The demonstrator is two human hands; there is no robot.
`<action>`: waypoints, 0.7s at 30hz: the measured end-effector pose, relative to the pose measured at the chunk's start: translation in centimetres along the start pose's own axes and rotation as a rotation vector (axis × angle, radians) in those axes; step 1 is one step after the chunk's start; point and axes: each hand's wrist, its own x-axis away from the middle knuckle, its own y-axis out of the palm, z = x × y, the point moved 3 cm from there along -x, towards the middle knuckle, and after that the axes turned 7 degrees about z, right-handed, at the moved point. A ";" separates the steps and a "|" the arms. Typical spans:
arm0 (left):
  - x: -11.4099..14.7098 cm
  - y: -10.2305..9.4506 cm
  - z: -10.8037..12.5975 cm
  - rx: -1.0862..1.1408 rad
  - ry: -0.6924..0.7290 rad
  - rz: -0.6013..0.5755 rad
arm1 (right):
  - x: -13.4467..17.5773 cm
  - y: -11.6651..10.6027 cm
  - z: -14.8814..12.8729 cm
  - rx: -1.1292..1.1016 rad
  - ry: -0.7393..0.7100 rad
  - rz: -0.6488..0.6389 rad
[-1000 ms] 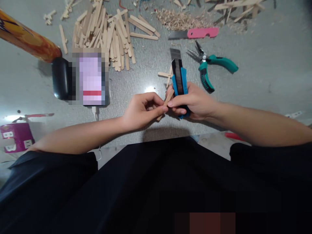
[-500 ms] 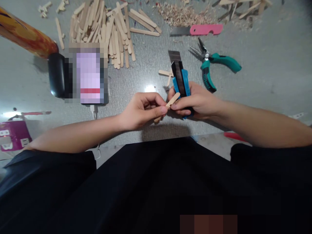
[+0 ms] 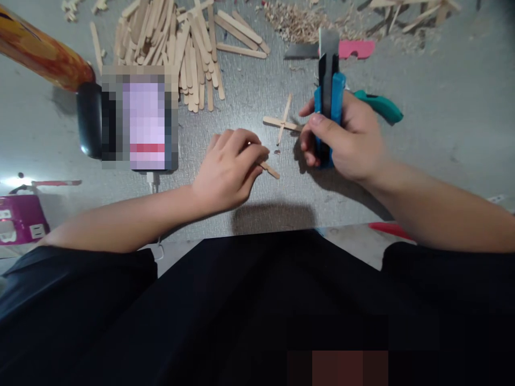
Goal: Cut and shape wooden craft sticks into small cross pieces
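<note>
My left hand [image 3: 231,169] is closed on a wooden popsicle stick [image 3: 270,170], holding it low over the table. The stick's free end points right and toward me; the rest is hidden under my fingers. Wrapped around a blue and black utility knife [image 3: 330,88] is my right hand [image 3: 350,134], with the wide blade [image 3: 329,42] out and pointing away from me. Between the hands lies a cross of joined popsicle sticks [image 3: 282,123], its right arm partly behind my right fingers. A small dark chip [image 3: 277,152] rests just below it.
A heap of popsicle sticks [image 3: 193,64] lies at the back. Wood shavings [image 3: 298,21], a pink-handled blade [image 3: 356,49] and green-handled pliers [image 3: 382,107], partly hidden, are beyond my right hand. A charging phone [image 3: 147,126], black object [image 3: 89,120] and orange cylinder [image 3: 44,45] stand left.
My hands have drawn apart. The right one moved right and away with the knife, uncovering the stick cross. My left hand turned palm-down, and its stick now slants the other way.
</note>
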 end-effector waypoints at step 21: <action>3.1 0.9 1.6 -0.005 0.042 -0.224 | 1.2 -0.9 -1.4 -0.029 0.000 -0.026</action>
